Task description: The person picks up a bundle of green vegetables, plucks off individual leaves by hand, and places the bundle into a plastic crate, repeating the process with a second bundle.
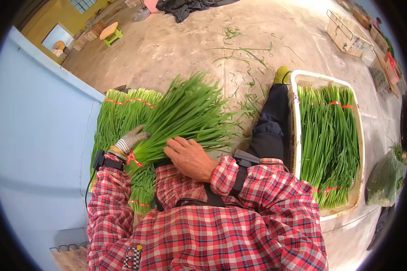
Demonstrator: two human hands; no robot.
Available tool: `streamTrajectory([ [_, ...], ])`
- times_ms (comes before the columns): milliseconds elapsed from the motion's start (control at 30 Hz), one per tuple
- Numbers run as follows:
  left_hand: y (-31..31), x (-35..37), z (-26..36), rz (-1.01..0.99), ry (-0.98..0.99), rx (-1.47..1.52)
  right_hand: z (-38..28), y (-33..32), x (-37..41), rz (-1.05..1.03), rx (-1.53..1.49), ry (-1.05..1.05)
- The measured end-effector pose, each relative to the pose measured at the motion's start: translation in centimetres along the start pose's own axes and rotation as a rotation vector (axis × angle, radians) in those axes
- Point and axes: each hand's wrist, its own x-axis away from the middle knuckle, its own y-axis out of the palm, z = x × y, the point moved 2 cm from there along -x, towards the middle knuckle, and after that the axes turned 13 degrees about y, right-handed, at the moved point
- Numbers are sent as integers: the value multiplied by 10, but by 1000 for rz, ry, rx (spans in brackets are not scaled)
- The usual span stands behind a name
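A loose-topped bunch of long green stalks [183, 113] lies across my lap, its tips fanned toward the upper right and a red band round its lower end. My gloved left hand [130, 139] is wrapped round the bunch near the band. Against the lower side of the leaves, my bare right hand [189, 158] has its fingers bent; their tips are partly hidden by the leaves. More banded bundles [115, 117] are stacked at my left, beside and beneath my left forearm. At my right, a white crate [358, 122] holds several bundles [328, 140] tied with red bands.
A blue wall [40, 113] runs along my left. My outstretched leg [273, 117] lies beside the crate. Scattered leaf scraps [251, 97] cover part of the floor. Another crate [348, 34], a small green-legged stool [111, 34] and a clear bag of greens [385, 180] stand farther off.
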Motion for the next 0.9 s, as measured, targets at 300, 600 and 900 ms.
streamTrajectory([
  [300, 48, 41, 50, 66, 77, 261, 11, 19, 9, -25, 265, 180],
  [600, 62, 49, 53, 226, 129, 471, -21, -21, -7, -16, 66, -67],
  [900, 53, 48, 23, 384, 196, 262, -9, 1, 18, -165, 181, 93],
])
